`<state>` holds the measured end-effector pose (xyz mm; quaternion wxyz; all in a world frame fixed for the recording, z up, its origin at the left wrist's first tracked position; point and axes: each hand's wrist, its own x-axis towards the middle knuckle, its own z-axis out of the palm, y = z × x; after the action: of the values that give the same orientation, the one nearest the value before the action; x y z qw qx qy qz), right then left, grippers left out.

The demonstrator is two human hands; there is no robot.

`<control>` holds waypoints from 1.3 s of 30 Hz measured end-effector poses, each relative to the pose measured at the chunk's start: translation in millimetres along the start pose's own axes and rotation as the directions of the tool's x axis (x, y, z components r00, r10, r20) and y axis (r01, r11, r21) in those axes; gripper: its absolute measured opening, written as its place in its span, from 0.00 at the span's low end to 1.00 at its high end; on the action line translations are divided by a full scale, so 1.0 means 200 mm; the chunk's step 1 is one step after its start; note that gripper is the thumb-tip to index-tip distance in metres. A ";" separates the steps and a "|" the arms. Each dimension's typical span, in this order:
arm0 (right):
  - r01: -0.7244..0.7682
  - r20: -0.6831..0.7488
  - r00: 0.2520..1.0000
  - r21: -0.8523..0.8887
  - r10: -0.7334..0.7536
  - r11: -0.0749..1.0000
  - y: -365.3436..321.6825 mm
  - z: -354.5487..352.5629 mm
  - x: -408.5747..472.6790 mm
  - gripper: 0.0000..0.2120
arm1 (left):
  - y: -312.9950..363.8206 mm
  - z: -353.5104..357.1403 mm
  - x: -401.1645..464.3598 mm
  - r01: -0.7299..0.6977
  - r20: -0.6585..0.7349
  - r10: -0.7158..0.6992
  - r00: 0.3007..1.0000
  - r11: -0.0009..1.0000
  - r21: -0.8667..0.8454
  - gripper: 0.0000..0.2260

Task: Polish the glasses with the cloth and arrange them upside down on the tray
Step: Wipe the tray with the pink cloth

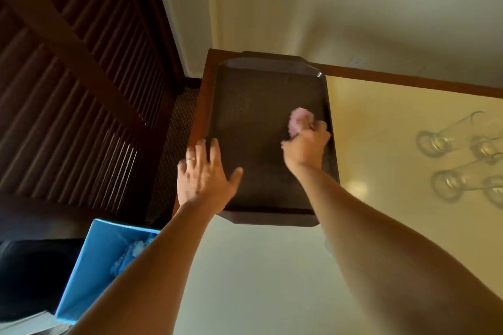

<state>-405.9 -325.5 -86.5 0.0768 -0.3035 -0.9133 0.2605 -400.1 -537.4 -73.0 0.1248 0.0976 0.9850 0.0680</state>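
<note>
My left hand [202, 174], fingers spread, steadies the tray [261, 84]; right hand [306, 144] pinches the cloth [299, 119], wiping it. Next I reach right for the glasses [460, 160].

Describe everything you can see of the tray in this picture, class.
The tray is dark brown, rectangular, with clipped corners and a raised rim, apparently plastic. It lies flat at the table's left far corner, its surface faintly speckled. No glasses stand on it. The left hand rests flat on its near left edge, fingers spread. The right hand holds a bunched pink cloth over its right side.
</note>
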 end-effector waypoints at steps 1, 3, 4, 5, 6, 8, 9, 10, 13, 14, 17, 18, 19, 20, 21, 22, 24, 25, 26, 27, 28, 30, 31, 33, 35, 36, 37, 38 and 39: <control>0.085 0.013 0.996 0.033 -0.086 0.996 -0.08 0.05 -0.01 0.30 | 0.00 0.02 0.01 -0.041 0.051 0.039 0.998 0.998 0.042 0.45; 0.247 0.106 0.959 0.143 -0.263 0.958 -0.23 0.17 -0.01 0.30 | -0.01 0.08 0.02 -0.071 0.101 0.061 0.993 0.993 0.092 0.51; 0.328 0.141 0.923 0.196 -0.358 0.924 -0.29 0.23 0.01 0.29 | -0.02 0.10 0.03 -0.073 0.091 0.064 0.994 0.993 0.093 0.53; 0.424 0.152 0.876 0.210 -0.458 0.881 -0.34 0.27 0.01 0.29 | -0.02 0.11 0.04 -0.073 0.074 0.067 0.995 0.994 0.084 0.54; 0.510 0.162 0.829 0.175 -0.535 0.842 -0.38 0.30 0.02 0.28 | -0.01 0.12 0.05 -0.077 0.060 0.073 0.996 0.994 0.080 0.55; 0.647 0.219 0.727 0.101 -0.651 0.756 -0.38 0.33 0.07 0.25 | -0.01 0.14 0.05 -0.081 0.063 0.075 0.995 0.992 0.092 0.56; 0.656 0.227 0.719 0.091 -0.657 0.749 -0.36 0.31 0.10 0.22 | -0.01 0.14 0.06 -0.084 0.072 0.077 0.994 0.992 0.098 0.56; 0.623 0.152 0.765 0.075 -0.626 0.779 -0.29 0.28 0.14 0.16 | -0.01 0.14 0.05 -0.088 0.078 0.080 0.994 0.991 0.105 0.56; 0.141 -0.052 0.989 0.022 -0.140 0.990 -0.02 0.09 0.31 0.13 | -0.02 0.15 0.04 -0.141 0.037 0.137 0.990 0.982 0.128 0.52; 0.014 -0.092 0.996 -0.041 -0.018 0.999 0.04 0.07 0.36 0.17 | -0.01 0.14 0.05 -0.194 0.014 0.194 0.981 0.971 0.136 0.49; -0.119 -0.144 0.983 -0.037 0.113 0.992 -0.06 0.13 0.41 0.28 | -0.01 0.12 0.11 -0.381 0.051 0.378 0.924 0.906 0.183 0.43; -0.046 -0.119 0.992 -0.013 0.044 0.999 -0.17 0.19 0.38 0.29 | -0.02 0.12 0.13 -0.411 0.075 0.404 0.912 0.892 0.189 0.42; 0.082 -0.067 0.994 -0.002 -0.082 0.997 -0.29 0.26 0.34 0.31 | -0.02 0.12 0.15 -0.423 0.087 0.414 0.906 0.887 0.186 0.42; 0.225 0.006 0.974 0.018 -0.226 0.974 -0.40 0.32 0.30 0.32 | -0.03 0.12 0.16 -0.427 0.090 0.418 0.904 0.886 0.183 0.42; 0.352 0.107 0.929 0.044 -0.355 0.935 -0.50 0.39 0.26 0.33 | -0.04 0.13 0.16 -0.424 0.090 0.415 0.906 0.888 0.179 0.42; 0.457 0.196 0.869 0.038 -0.455 0.889 -0.55 0.43 0.23 0.34 | -0.04 0.14 0.16 -0.419 0.095 0.409 0.908 0.890 0.179 0.42; 0.606 0.243 0.776 -0.033 -0.582 0.795 -0.53 0.43 0.27 0.35 | -0.05 0.17 0.16 -0.406 0.099 0.394 0.914 0.896 0.179 0.42; 0.617 0.206 0.779 -0.078 -0.593 0.783 -0.47 0.39 0.32 0.33 | -0.05 0.18 0.16 -0.400 0.097 0.389 0.916 0.899 0.175 0.42; 0.574 0.157 0.817 -0.119 -0.555 0.810 -0.37 0.35 0.37 0.32 | -0.04 0.18 0.16 -0.397 0.097 0.386 0.917 0.902 0.170 0.42; 0.484 0.095 0.875 -0.148 -0.475 0.862 -0.26 0.30 0.42 0.31 | -0.04 0.18 0.14 -0.397 0.095 0.386 0.918 0.903 0.165 0.42; 0.354 0.020 0.934 -0.164 -0.356 0.921 -0.14 0.24 0.49 0.29 | -0.03 0.18 0.15 -0.401 0.091 0.391 0.916 0.902 0.160 0.42; 0.066 -0.120 0.989 -0.184 -0.089 0.981 0.00 0.13 0.58 0.26 | -0.04 0.17 0.15 -0.407 0.077 0.400 0.913 0.902 0.141 0.42; -0.052 -0.159 0.987 -0.162 0.026 0.985 -0.01 0.12 0.61 0.27 | -0.04 0.17 0.16 -0.408 0.062 0.404 0.913 0.903 0.134 0.42; -0.159 -0.176 0.974 -0.099 0.140 0.982 -0.15 0.17 0.65 0.29 | -0.04 0.17 0.19 -0.418 0.044 0.416 0.908 0.899 0.131 0.42; -0.064 -0.128 0.990 -0.055 0.056 0.996 -0.36 0.29 0.62 0.32 | -0.04 0.16 0.20 -0.432 0.049 0.429 0.902 0.892 0.133 0.44; 0.039 -0.084 0.996 -0.045 -0.043 0.998 -0.48 0.36 0.59 0.33 | -0.04 0.17 0.20 -0.439 0.052 0.436 0.898 0.888 0.134 0.45; 0.159 -0.033 0.987 -0.048 -0.160 0.986 -0.58 0.43 0.55 0.33 | -0.04 0.17 0.19 -0.445 0.054 0.442 0.895 0.886 0.133 0.45; 0.280 0.032 0.960 -0.059 -0.278 0.958 -0.67 0.50 0.50 0.31 | -0.05 0.18 0.19 -0.449 0.060 0.445 0.894 0.884 0.128 0.45; 0.386 0.095 0.920 -0.066 -0.380 0.920 -0.73 0.54 0.48 0.28 | -0.06 0.18 0.19 -0.449 0.065 0.444 0.894 0.884 0.127 0.45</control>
<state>-590.1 -415.3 -104.6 0.0768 -0.1112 -0.9674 0.2142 -428.6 -536.2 -118.8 0.1155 0.3312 0.9361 0.0245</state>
